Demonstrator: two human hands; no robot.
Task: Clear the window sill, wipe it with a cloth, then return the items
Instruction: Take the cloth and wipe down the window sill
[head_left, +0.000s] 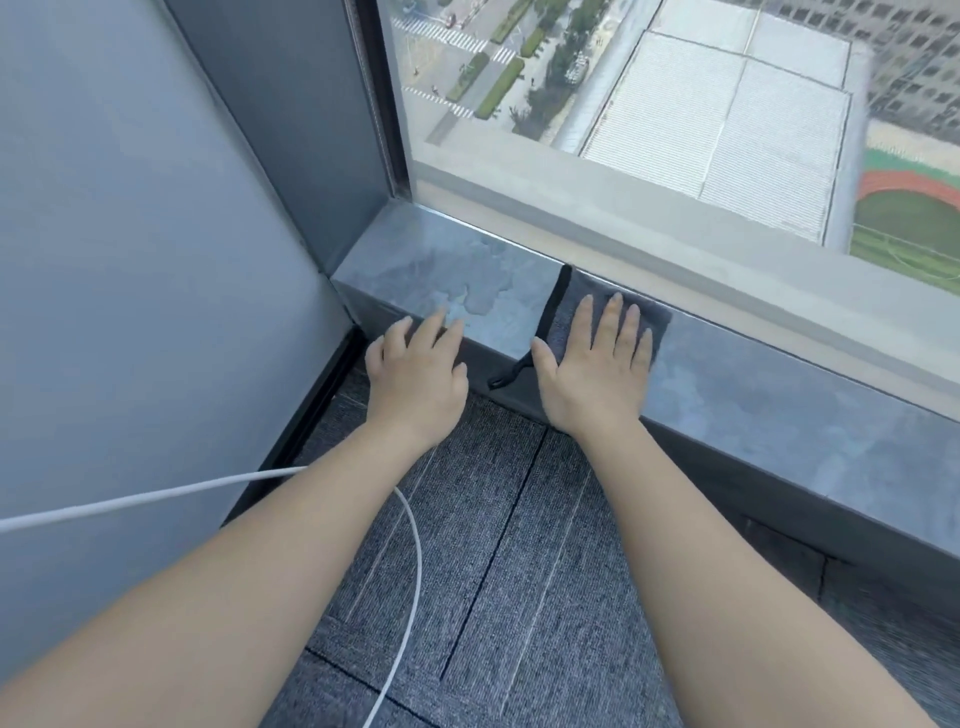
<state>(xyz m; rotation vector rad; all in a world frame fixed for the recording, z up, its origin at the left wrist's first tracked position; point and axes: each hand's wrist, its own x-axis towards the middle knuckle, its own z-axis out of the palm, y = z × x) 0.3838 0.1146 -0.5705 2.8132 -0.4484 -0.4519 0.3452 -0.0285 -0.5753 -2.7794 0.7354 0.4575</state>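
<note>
A damp grey window sill (498, 291) above carpet; one grey cloth (576, 306) lies under the flat, spread right hand (597, 364), while the left hand (415, 374) rests open and empty on the edge.

Below you, a white cable (332, 486) loops across grey carpet tiles (519, 571); a grey wall (130, 260) stands at your left.

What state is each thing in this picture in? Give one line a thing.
window sill: bare of items, wet patches at the corner end
cloth: spread flat on the sill
right hand: open, pressed flat on the cloth
left hand: open, resting on the sill's edge
</note>
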